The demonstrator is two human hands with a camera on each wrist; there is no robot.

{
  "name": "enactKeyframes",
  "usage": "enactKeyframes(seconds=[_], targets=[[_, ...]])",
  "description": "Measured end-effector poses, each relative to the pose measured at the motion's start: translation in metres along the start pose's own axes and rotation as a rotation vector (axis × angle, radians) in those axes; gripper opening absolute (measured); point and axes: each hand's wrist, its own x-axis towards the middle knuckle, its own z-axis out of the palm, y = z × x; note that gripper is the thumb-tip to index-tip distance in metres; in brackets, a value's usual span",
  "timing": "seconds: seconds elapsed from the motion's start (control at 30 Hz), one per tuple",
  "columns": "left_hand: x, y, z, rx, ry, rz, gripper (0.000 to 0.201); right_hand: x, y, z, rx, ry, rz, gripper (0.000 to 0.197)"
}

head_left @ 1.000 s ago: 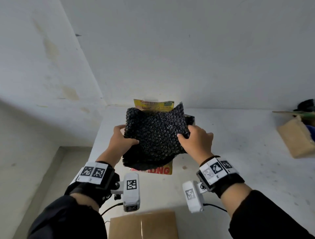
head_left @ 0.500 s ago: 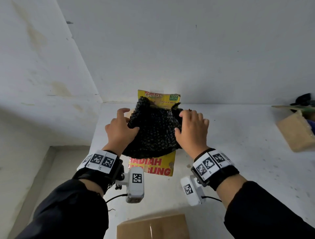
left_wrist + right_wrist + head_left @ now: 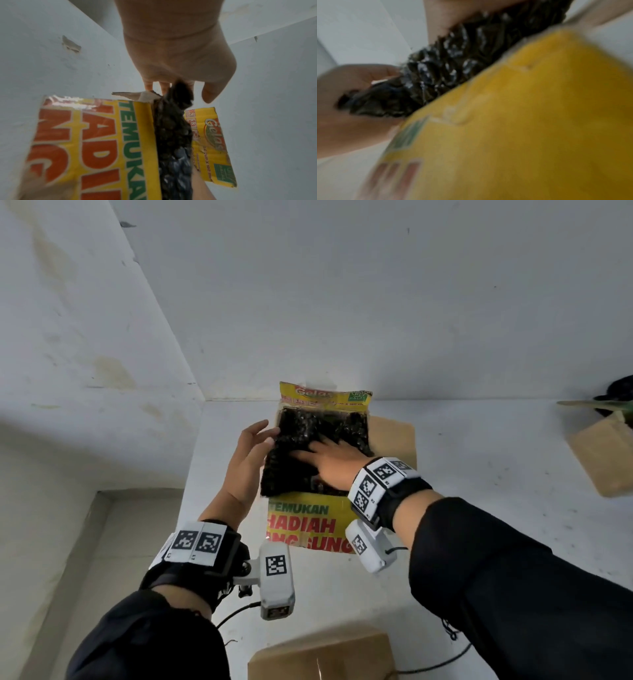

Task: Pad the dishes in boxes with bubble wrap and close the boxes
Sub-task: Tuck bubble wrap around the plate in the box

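Note:
An open yellow box (image 3: pixel 305 525) with red lettering stands on the white table (image 3: pixel 479 508) near the back wall. Black bubble wrap (image 3: pixel 322 433) fills its top opening. My right hand (image 3: pixel 325 460) lies flat on the wrap with fingers spread, pressing it. My left hand (image 3: pixel 263 440) is at the wrap's left edge, its fingers straight against it. The left wrist view shows the wrap (image 3: pixel 173 135) running along the box's (image 3: pixel 102 135) top edge below my left hand (image 3: pixel 171 67). The blurred right wrist view shows the wrap (image 3: pixel 453 65) above the yellow box wall (image 3: pixel 522 121). No dishes show.
The box's brown flap (image 3: pixel 394 440) hangs open to the right. A closed cardboard box (image 3: pixel 322 655) sits near the front edge, with a cable (image 3: pixel 428 666) beside it. Another cardboard box (image 3: pixel 606 457) and a dark object (image 3: pixel 616 392) are far right. Walls stand close at the left and back.
The bubble wrap, held up in both hands before, now sits down inside the box. My right hand let go of its edge and lies flat on top; my left hand moved to its side.

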Motion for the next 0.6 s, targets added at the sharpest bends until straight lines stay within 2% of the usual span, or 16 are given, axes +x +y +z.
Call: enactKeyframes(seconds=[0.23,0.33,0.43,0.53,0.6], targets=[[-0.007,-0.017,0.006,-0.029,-0.014,0.032,0.053,0.014,-0.006,0.008,-0.188,-0.068,0.104,0.058],[-0.009,-0.02,0.008,-0.009,-0.015,0.054,0.054,0.013,-0.006,0.008,-0.081,-0.094,0.1,0.055],[-0.01,-0.023,0.008,-0.017,-0.012,0.084,0.056,0.005,-0.007,-0.016,-0.002,-0.102,0.047,0.047],[-0.011,-0.025,0.008,-0.024,-0.02,0.073,0.056,-0.009,-0.01,-0.041,-0.167,-0.137,0.005,0.047],[-0.011,-0.026,0.008,-0.018,-0.025,0.078,0.056,-0.016,-0.009,-0.046,-0.314,-0.219,0.005,0.052]])
